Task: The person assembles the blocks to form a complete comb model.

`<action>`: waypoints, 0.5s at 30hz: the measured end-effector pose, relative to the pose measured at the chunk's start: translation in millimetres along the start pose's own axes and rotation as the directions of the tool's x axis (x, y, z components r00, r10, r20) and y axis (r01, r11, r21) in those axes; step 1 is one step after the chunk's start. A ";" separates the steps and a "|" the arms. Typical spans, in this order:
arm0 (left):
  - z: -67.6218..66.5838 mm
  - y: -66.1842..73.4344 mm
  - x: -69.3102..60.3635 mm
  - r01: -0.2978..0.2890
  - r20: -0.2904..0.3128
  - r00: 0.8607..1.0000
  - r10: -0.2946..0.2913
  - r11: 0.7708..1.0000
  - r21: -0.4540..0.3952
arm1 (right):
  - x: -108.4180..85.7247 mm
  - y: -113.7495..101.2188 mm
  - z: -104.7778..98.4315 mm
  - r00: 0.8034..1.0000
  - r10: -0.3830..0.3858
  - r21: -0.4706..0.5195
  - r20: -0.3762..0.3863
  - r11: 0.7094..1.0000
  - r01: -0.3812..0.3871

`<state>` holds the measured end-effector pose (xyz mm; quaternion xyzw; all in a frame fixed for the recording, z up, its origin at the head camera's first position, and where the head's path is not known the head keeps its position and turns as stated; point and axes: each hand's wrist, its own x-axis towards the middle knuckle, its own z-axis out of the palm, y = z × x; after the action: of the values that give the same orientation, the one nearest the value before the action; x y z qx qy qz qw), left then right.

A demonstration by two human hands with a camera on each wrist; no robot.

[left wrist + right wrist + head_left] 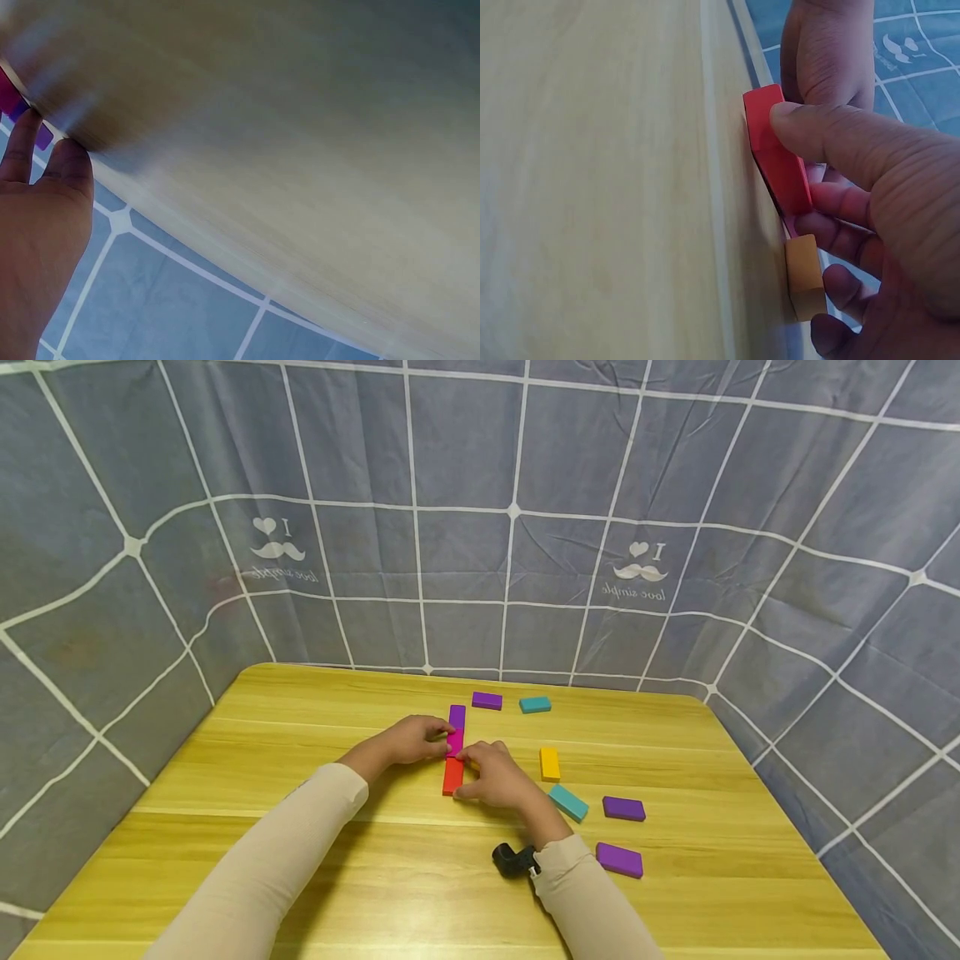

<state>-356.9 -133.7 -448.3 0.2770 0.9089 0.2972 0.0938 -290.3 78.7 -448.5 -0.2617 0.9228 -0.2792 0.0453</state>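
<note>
Aligning seems the step: the right hand [498, 777] pinches the red block [452, 777], the left hand [411, 740], fingertips narrowly parted, touches the magenta block [457, 742] between both hands; next calls for gentle squaring.

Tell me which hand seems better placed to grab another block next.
Probably the right hand, once off the red block: a yellow block and a teal block lie nearer it than the left hand, beside the magenta block.
</note>
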 end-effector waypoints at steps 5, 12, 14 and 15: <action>-0.4 1.8 -1.3 -0.001 0.002 1.000 0.001 1.000 -0.003 | 0.2 0.9 -1.2 1.000 0.006 -0.001 0.009 1.000 -0.006; -1.5 3.2 -1.7 0.006 0.006 1.000 -0.006 1.000 -0.008 | 0.2 2.3 -2.1 1.000 -0.026 -0.001 0.007 1.000 0.026; -1.9 3.1 -1.4 0.007 0.009 1.000 -0.006 1.000 -0.009 | 0.4 2.4 -1.9 1.000 -0.025 0.001 0.005 1.000 0.025; -2.0 3.0 -1.2 0.004 0.009 1.000 -0.004 1.000 -0.009 | 0.4 2.4 -1.8 1.000 -0.023 0.004 0.005 1.000 0.023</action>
<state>-355.2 -133.4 -444.9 0.2762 0.9077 0.2998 0.0996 -292.2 81.0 -448.3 -0.2729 0.9190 -0.2810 0.0449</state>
